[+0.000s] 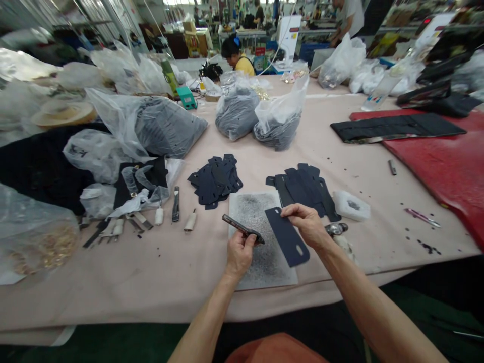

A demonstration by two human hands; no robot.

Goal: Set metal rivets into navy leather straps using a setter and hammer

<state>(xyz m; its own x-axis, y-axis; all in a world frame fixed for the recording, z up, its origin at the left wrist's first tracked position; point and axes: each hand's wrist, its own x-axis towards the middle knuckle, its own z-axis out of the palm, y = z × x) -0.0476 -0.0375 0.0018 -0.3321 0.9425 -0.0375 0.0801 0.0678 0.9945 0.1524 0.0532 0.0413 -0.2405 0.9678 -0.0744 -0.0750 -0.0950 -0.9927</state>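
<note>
Right hand [308, 225] atop dark slotted panel [288, 241]

Single head-worn view from the near edge of the table [113, 297], facing forward and down; left hand [240, 254] and right hand [307, 225] close below.

Live over the speckled grey mat [260, 257], the left hand [240, 254] with its narrow metal tool [242, 228] and the right hand [308, 225] with its navy leather panel [287, 237] have a wide run of pink table cover [151, 287] along the near side! Straight ahead, two piles of navy cut pieces [215, 180] [302, 189] block the way, leaving a narrow gap between them. Over to the right, a small hammer [336, 229] sits tight by the right wrist, with a plastic tub [351, 205] just beyond. On the left, a row of handled leather tools [159, 217] crowds the route, and plastic bags of navy pieces [237, 113] wall off the far side.
</note>
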